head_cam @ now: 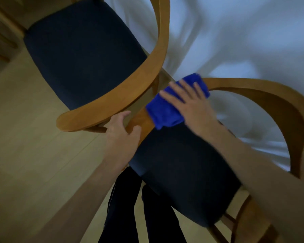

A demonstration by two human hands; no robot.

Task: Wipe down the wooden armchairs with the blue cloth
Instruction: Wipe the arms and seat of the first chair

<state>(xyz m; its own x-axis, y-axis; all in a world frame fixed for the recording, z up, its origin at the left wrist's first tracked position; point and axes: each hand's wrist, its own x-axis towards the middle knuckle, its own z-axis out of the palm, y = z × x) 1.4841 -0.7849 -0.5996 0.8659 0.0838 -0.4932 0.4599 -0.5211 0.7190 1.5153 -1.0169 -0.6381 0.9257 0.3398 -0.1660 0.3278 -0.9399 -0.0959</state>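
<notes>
The right hand [191,104] lies flat, fingers straight and spread, pressing the blue cloth [170,106] onto the left armrest [139,123] of the near armchair [279,106]. The cloth is folded into a thick pad draped across the rail, its long axis running from near left to far right. Just beside it, the left hand [121,130] grips the near end of the same armrest, fingers curled over the wood, thumb on top. A second armchair [158,55] stands to the far left, its curved arm close by. Both have dark seat cushions [182,172]. White curtains [235,41] hang on the far right above a pale wooden floor [33,146].
</notes>
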